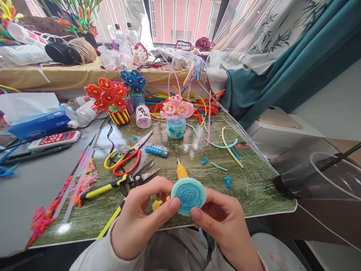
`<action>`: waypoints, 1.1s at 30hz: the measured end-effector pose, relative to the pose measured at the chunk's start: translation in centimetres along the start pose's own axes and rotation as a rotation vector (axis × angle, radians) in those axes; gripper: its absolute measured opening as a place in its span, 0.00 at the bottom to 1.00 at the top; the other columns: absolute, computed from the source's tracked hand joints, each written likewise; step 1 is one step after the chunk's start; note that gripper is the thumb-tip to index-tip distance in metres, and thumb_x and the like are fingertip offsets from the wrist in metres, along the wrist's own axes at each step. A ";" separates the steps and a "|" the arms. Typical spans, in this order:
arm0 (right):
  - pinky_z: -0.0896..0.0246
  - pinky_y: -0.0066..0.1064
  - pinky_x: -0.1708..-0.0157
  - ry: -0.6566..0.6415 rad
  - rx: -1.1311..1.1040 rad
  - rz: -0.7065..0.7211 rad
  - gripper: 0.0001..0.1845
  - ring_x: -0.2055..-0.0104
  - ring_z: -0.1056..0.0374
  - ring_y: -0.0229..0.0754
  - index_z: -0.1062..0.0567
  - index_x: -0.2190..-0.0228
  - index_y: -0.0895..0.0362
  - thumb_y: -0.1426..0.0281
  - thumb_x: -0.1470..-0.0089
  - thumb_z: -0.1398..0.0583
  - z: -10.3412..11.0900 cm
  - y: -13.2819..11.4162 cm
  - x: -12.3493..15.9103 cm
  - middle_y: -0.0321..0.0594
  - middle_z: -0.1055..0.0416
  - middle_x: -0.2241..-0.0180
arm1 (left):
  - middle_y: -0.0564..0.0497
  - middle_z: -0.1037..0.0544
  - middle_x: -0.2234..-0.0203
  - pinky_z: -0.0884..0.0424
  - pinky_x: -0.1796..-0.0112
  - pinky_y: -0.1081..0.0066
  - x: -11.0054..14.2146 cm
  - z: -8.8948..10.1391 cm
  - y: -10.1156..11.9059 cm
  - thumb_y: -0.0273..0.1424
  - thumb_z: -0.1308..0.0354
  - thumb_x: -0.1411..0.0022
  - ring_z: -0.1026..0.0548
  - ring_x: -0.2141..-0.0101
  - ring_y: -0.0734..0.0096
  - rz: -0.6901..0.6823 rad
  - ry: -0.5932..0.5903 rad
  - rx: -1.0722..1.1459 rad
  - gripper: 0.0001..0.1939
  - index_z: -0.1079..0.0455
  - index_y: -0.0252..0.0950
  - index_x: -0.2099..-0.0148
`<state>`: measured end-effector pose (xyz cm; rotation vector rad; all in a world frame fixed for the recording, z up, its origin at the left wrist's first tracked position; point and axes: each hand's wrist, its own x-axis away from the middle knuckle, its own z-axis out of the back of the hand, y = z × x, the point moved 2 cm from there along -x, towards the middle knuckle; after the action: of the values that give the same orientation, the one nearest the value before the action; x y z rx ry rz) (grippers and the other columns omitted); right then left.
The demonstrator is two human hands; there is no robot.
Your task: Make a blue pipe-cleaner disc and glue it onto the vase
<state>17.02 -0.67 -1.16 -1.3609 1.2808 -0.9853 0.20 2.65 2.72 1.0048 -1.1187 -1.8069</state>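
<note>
A round coiled disc of blue pipe cleaner (pixel 188 195) is held upright between both hands above the table's front edge. My left hand (pixel 141 218) pinches its left rim with thumb and fingers. My right hand (pixel 225 226) pinches its lower right rim. Just behind the disc lies a yellow glue gun (pixel 181 171), its tip pointing away. A loose blue strand hangs below the disc.
On the green mat (pixel 254 180) lie red and yellow scissors (pixel 126 158), yellow-handled wire cutters (pixel 124 182), a blue lighter (pixel 156 151) and pipe-cleaner scraps. Behind them stand pink (pixel 176 113), red (pixel 113 98) and blue (pixel 134 81) pipe-cleaner flower pots. A clear tube (pixel 324 177) sits at right.
</note>
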 end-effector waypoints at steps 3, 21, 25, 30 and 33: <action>0.40 0.24 0.79 -0.016 -0.027 -0.008 0.06 0.77 0.37 0.35 0.18 0.70 0.55 0.65 0.51 0.33 0.0 0.1 0.0 0.37 0.25 0.75 | 0.51 0.29 0.79 0.32 0.74 0.73 0.1 -0.2 -0.1 0.41 0.41 0.39 0.32 0.75 0.73 0.056 0.014 0.100 0.15 0.25 0.35 0.71; 0.37 0.17 0.79 -0.013 -0.285 0.015 0.04 0.78 0.39 0.30 0.18 0.69 0.51 0.71 0.51 0.32 -0.9 0.7 -0.3 0.33 0.28 0.76 | 0.51 0.28 0.75 0.37 0.68 0.70 0.7 -0.7 -0.7 0.43 0.37 0.44 0.33 0.70 0.69 0.215 0.016 0.232 0.15 0.23 0.35 0.66; 0.37 0.16 0.79 0.013 -0.338 -0.012 0.02 0.79 0.39 0.29 0.18 0.70 0.51 0.69 0.51 0.32 -1.1 0.9 -0.3 0.33 0.27 0.76 | 0.50 0.29 0.75 0.37 0.68 0.69 0.6 -0.8 -0.8 0.42 0.37 0.45 0.34 0.70 0.68 0.236 0.004 0.261 0.15 0.23 0.34 0.68; 0.39 0.17 0.81 -0.045 -0.414 -0.071 0.05 0.82 0.39 0.28 0.18 0.70 0.53 0.66 0.52 0.31 -1.5 1.8 -0.2 0.33 0.28 0.78 | 0.48 0.26 0.75 0.36 0.65 0.68 0.8 -0.9 -1.1 0.43 0.35 0.47 0.34 0.69 0.67 0.238 0.027 0.328 0.15 0.21 0.34 0.69; 0.40 0.17 0.82 -0.041 -0.437 -0.088 0.07 0.82 0.39 0.28 0.18 0.71 0.54 0.64 0.53 0.31 -1.7 2.4 -0.3 0.34 0.29 0.79 | 0.48 0.26 0.76 0.36 0.66 0.68 0.9 -0.8 -1.4 0.42 0.34 0.47 0.33 0.70 0.67 0.215 0.063 0.345 0.14 0.21 0.35 0.69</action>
<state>14.92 -0.50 -3.14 -1.7723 1.4707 -0.7553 0.24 2.04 1.02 1.0816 -1.4715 -1.4315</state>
